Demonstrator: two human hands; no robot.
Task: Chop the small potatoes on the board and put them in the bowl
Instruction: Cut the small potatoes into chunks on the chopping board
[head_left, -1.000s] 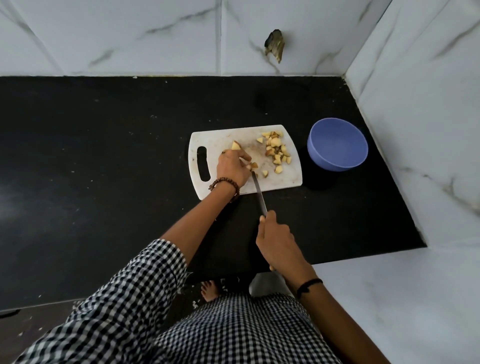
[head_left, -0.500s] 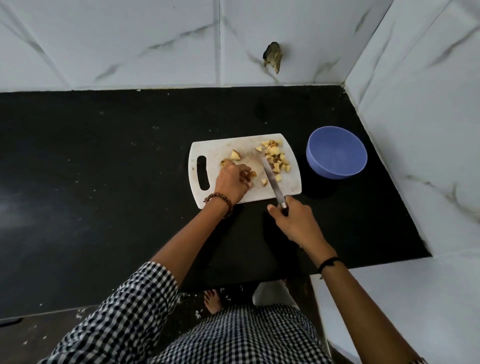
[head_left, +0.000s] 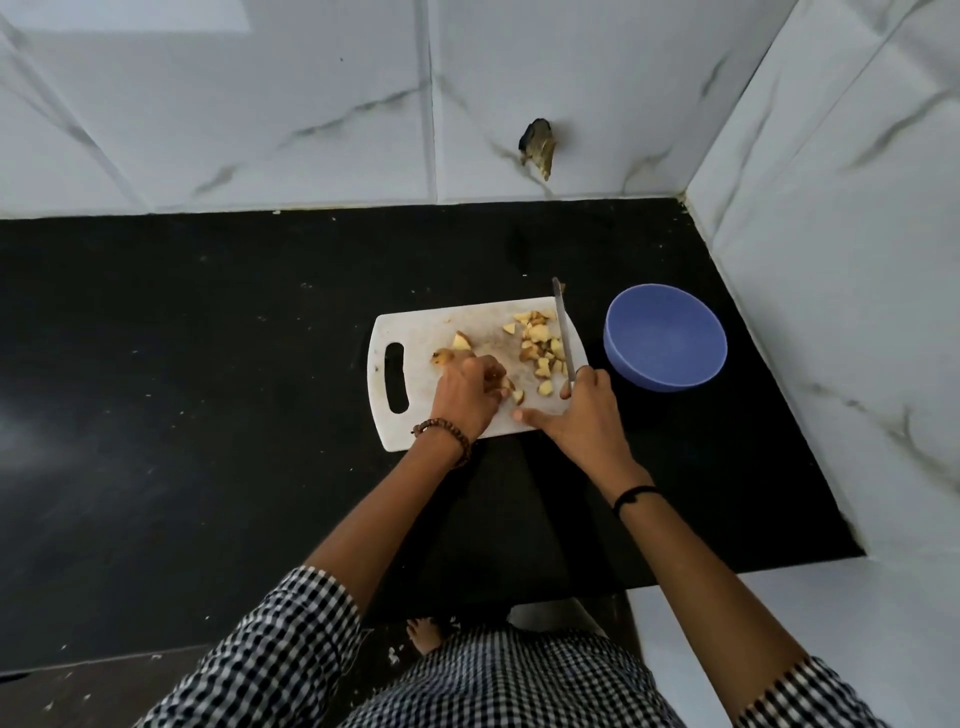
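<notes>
right hand (head_left: 582, 415) has slid onto the white plastic chopping board (head_left: 410, 332), fingers gripping the thin steel knife (head_left: 563, 332), blade now right of the chopped potato pile (head_left: 540, 343); left hand (head_left: 465, 395) fingers curl on a potato chunk (head_left: 505, 385) mid-board; round blue bowl (head_left: 665, 338) just right, on black desk (head_left: 208, 364).

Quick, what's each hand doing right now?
Left hand: curled, holding a potato piece on the board.
Right hand: gripping the knife.
</notes>
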